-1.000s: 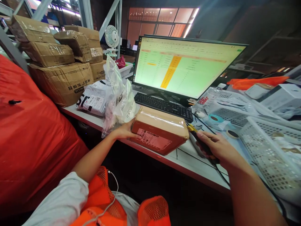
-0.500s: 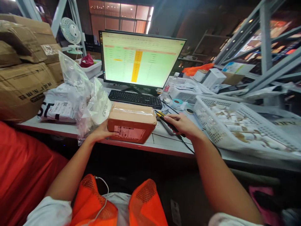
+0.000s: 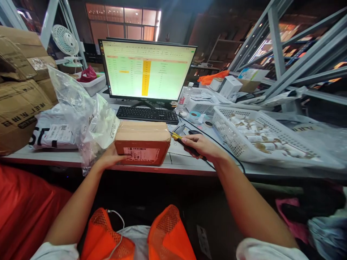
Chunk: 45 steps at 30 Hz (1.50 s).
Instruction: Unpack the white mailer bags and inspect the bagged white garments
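Observation:
A taped brown cardboard parcel (image 3: 142, 139) with a white shipping label on its near side stands at the front edge of the white table (image 3: 187, 162). My left hand (image 3: 110, 159) grips its lower left corner. To the right of the parcel, my right hand (image 3: 202, 146) is closed around a black and yellow handheld barcode scanner (image 3: 180, 139), whose tip points at the parcel's right end. A black cable runs from the scanner across the table.
Behind the parcel lie a black keyboard (image 3: 148, 115) and a lit monitor (image 3: 146, 72). Plastic mailer bags (image 3: 78, 115) and cardboard boxes (image 3: 18, 101) crowd the left. A white perforated basket (image 3: 255, 137) with small rolls sits right. Tape rolls, a bottle and metal shelving stand behind.
My view has swung to the right, bringing the basket and shelving into sight. Both hands stay put: left on the parcel, right on the scanner beside it.

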Tool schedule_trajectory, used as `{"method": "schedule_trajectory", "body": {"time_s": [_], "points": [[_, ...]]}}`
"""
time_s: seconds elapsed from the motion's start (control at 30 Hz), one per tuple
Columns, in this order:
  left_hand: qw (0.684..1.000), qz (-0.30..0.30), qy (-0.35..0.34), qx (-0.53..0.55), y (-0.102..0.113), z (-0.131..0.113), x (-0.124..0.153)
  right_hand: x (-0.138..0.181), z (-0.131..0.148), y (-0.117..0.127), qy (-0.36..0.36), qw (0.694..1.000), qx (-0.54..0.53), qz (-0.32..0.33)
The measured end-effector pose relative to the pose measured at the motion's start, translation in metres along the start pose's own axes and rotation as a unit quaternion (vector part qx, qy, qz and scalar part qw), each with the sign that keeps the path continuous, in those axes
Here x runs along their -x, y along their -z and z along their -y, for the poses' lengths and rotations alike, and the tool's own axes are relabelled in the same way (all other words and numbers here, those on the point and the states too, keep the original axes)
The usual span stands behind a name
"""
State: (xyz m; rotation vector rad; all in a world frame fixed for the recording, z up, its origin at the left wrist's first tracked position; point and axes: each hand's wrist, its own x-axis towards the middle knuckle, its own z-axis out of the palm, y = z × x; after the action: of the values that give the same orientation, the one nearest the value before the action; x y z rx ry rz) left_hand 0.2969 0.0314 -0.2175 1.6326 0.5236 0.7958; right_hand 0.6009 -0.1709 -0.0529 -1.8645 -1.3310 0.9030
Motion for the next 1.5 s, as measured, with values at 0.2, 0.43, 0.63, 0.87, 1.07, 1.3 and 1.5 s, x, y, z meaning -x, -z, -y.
{"method": "schedule_trajectory", "body": {"time_s": [0.2, 0.43, 0.63, 0.87, 1.07, 1.3, 1.5], "points": [[0.999, -0.015, -0.025, -0.020, -0.003, 0.009, -0.004, 0.016, -0.019, -0.011, -0.005, 0.999, -0.042, 0.012], [0.980, -0.091, -0.107, -0.143, -0.026, -0.050, 0.002, 0.023, -0.029, 0.005, -0.058, 0.996, -0.025, -0.070], [0.848, -0.182, -0.234, -0.439, -0.057, -0.125, 0.007, 0.027, -0.031, 0.025, -0.111, 0.984, 0.057, -0.130], [0.739, -0.095, -0.206, -0.634, -0.084, -0.121, -0.016, 0.045, -0.001, 0.014, -0.045, 0.952, 0.241, -0.185], [0.736, -0.086, -0.202, -0.640, -0.095, -0.120, -0.018, 0.037, 0.018, -0.013, 0.131, 0.871, 0.428, -0.203], [0.722, -0.106, -0.224, -0.646, -0.099, -0.118, -0.012, 0.017, 0.031, -0.044, 0.175, 0.838, 0.476, -0.203], [0.760, -0.095, -0.214, -0.606, -0.099, -0.116, -0.010, 0.029, 0.049, -0.068, 0.080, 0.820, 0.538, -0.177]]}}
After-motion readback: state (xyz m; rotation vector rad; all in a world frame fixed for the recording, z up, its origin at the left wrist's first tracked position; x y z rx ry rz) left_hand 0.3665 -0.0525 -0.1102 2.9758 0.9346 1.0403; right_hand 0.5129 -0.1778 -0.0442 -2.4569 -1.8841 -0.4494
